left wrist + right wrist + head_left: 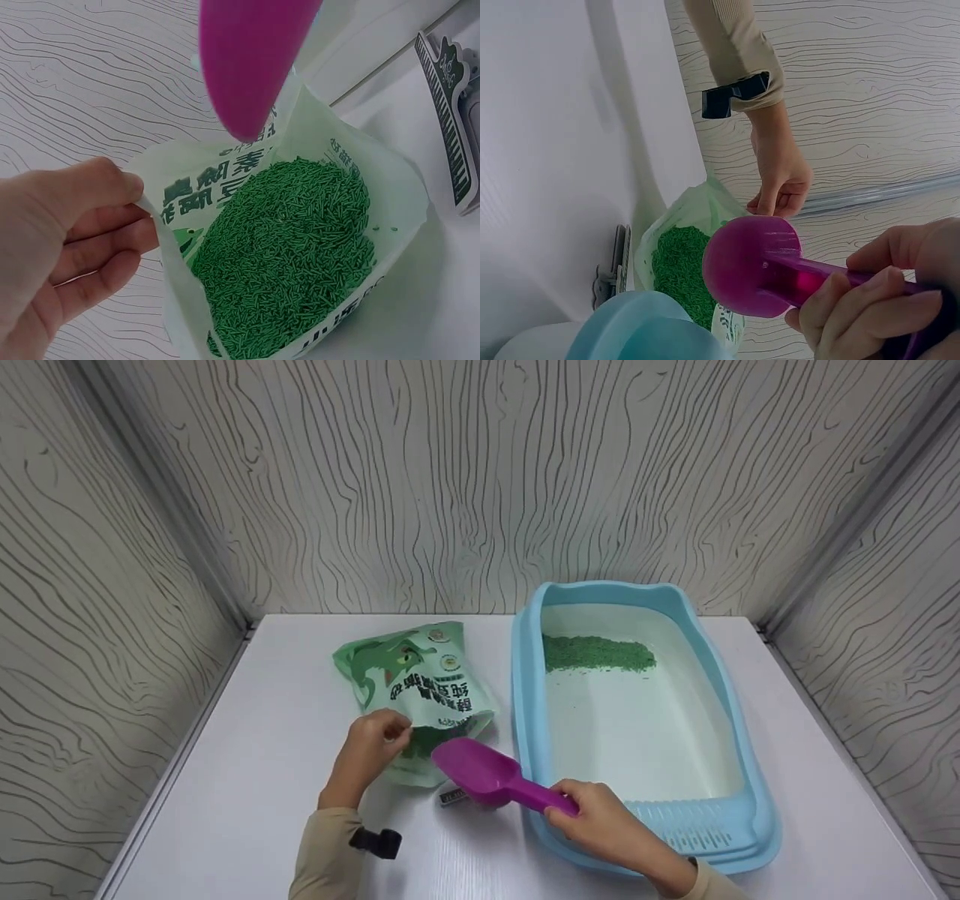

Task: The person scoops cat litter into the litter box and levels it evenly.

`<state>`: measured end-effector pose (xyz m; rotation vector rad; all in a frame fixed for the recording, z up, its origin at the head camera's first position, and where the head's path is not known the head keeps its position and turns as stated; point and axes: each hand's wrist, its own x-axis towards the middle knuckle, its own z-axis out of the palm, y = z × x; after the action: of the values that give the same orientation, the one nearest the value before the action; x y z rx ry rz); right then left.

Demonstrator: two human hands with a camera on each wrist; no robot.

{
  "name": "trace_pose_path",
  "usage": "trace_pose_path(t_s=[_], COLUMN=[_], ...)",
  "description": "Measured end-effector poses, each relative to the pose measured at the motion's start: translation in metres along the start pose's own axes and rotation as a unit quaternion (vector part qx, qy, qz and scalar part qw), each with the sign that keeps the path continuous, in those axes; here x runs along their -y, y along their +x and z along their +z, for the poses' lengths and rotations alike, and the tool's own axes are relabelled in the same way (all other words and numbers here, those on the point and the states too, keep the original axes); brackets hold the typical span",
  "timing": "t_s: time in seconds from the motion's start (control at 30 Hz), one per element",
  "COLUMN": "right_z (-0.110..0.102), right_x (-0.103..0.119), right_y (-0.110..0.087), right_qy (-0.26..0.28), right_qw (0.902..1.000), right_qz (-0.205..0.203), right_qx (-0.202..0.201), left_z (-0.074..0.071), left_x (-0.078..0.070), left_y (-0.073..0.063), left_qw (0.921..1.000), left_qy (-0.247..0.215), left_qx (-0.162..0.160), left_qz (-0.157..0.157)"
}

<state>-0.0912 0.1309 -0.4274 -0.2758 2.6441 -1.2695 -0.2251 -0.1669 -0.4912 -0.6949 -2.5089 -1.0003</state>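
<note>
On the table [255, 780], beside a blue tray [529, 720], rests an open bag [420, 675] of green pellets [292, 247]; the left hand [371, 742] pinches its rim [177, 281]; the right hand [604, 823] grips a magenta scoop [476, 769] by its handle [541, 796], near the bag.

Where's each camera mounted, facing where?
Head: head-worn, faces forward and down over blue plastic tray; left hand, right hand, beige sleeves show.
Left wrist: wrist-worn, looks into green plastic bag; left hand shows.
Right wrist: wrist-worn, looks along magenta plastic scoop toward bag; both hands, left sleeve show.
Wrist views share: bag, scoop.
</note>
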Motion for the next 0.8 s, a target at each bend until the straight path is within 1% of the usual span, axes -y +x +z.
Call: trace_pose_path(t_s=[0.07, 0.17, 0.37, 0.53, 0.67, 0.8], right_z=[0.004, 0.011, 0.024, 0.031, 0.035, 0.038], right_x=[0.0, 0.0, 0.003, 0.005, 0.006, 0.007], right_y=[0.002, 0.005, 0.01, 0.014, 0.017, 0.02], right_qy=[-0.013, -0.03, -0.074, -0.088, -0.098, -0.112], right_qw=[0.9999, 0.9994, 0.9962, 0.9946, 0.9932, 0.9911], right_qz=[-0.009, -0.011, -0.018, -0.027, -0.031, -0.028], right_qx=[-0.007, -0.016, -0.043, -0.049, -0.053, -0.065], left_z=[0.0, 0.0, -0.001, -0.001, -0.002, -0.003], left_x=[0.0, 0.0, -0.001, -0.002, -0.002, -0.003], left_y=[0.0, -0.001, 0.0, 0.0, 0.0, 0.001], left_qw=[1.0, 0.9999, 1.0, 0.9999, 0.9997, 0.9997], left_qy=[-0.005, -0.011, -0.001, 0.006, 0.001, -0.001], left_qx=[-0.004, -0.006, -0.004, -0.015, -0.025, -0.026], left_qz=[0.005, 0.009, -0.002, 0.003, 0.008, -0.002])
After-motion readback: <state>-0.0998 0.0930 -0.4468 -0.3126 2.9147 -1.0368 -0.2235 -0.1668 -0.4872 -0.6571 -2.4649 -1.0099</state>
